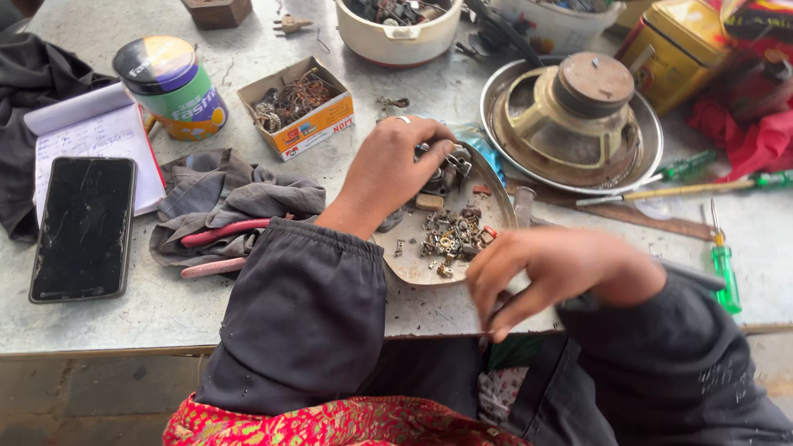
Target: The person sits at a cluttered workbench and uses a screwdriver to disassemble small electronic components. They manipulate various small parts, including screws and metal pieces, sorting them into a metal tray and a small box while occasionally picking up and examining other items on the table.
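My left hand [392, 165] reaches over a shallow metal dish [413, 268] and closes its fingers on a small metal part [450, 169] at the dish's far rim. A ring shows on one finger. Several tiny screws and bits [450, 235] lie heaped in the dish. My right hand [549, 272] hovers blurred at the near right of the dish by the table edge, fingers pinched downward; whether it holds anything is unclear.
A speaker cone [574, 116] sits in a metal plate to the right. Screwdrivers [723, 264] lie at far right. A cardboard box of wire bits [297, 107], a tin [173, 87], a phone [83, 227] on a notepad, and pink-handled pliers [219, 235] on a cloth lie left.
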